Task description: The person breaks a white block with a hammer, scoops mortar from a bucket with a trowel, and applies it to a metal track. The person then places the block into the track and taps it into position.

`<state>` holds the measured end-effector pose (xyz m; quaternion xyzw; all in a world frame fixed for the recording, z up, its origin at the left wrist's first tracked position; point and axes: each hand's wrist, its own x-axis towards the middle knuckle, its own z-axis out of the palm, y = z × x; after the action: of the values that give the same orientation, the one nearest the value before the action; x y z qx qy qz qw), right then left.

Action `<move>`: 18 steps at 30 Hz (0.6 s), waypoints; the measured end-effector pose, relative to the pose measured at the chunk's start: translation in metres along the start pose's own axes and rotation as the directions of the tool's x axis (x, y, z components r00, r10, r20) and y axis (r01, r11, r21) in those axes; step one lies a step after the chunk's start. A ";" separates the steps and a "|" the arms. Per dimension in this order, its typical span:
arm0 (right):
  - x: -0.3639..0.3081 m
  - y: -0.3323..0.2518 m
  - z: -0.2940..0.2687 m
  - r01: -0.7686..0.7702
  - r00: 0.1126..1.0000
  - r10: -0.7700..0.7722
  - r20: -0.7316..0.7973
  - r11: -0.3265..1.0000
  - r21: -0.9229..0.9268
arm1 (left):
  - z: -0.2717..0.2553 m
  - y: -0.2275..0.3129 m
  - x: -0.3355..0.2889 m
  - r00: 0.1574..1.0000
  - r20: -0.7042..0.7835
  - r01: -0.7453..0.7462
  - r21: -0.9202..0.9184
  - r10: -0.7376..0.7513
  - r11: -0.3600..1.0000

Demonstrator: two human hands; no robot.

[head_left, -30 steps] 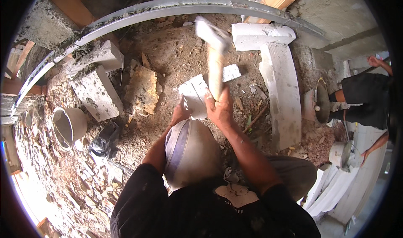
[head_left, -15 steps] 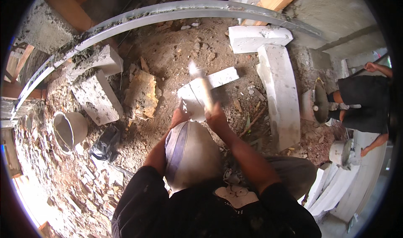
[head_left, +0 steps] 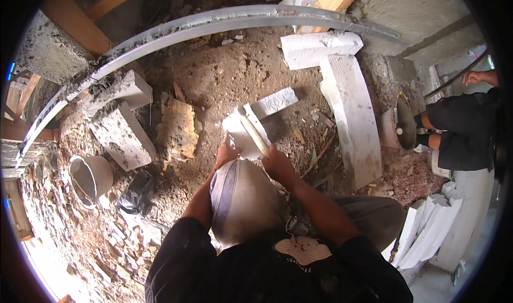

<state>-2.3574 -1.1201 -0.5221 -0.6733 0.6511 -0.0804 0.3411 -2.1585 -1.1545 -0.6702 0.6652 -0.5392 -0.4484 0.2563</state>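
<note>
My right hand (head_left: 278,163) is closed round the pale wooden handle of a hammer (head_left: 255,136). Its head, too small to make out well, rests on or just above a white block piece (head_left: 243,134). The fingers of my left hand (head_left: 228,152) grip the near left edge of that piece, partly hidden. Beyond it, another white block strip (head_left: 275,102) extends to the far right, touching or nearly touching it. Just below my hands, a pale cloth-covered form with a purple stripe (head_left: 243,201) covers part of the ground.
Long white blocks (head_left: 350,116) lie to the right, mortar-smeared blocks (head_left: 125,134) to the left. A bucket (head_left: 91,180) and a black plastic bag (head_left: 136,192) sit at left. A metal channel (head_left: 214,20) crosses the far side. A co-worker (head_left: 454,121) stands at right behind another bucket (head_left: 396,125).
The hammer, blurred and tilted up before, has come down toward the white block piece and is now sharp. My left hand stays at the block's edge. The co-worker has shifted position.
</note>
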 end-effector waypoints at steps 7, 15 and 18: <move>-0.022 0.023 0.005 -0.179 0.976 0.185 0.118 0.982 -0.062 | 0.007 -0.011 0.000 0.996 0.046 0.079 -0.123 -0.074 0.989; -0.040 0.022 0.005 -0.021 0.993 0.040 -0.109 0.984 0.175 | 0.009 -0.013 -0.003 0.999 0.029 0.047 -0.176 -0.043 0.983; -0.042 0.031 0.005 -0.177 0.981 0.185 0.064 0.977 -0.115 | 0.002 0.002 -0.003 0.998 -0.040 -0.059 -0.122 0.055 0.991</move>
<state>-2.3858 -1.0761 -0.5292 -0.6312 0.7002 0.0118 0.3335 -2.1616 -1.1523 -0.6690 0.6404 -0.5246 -0.4612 0.3194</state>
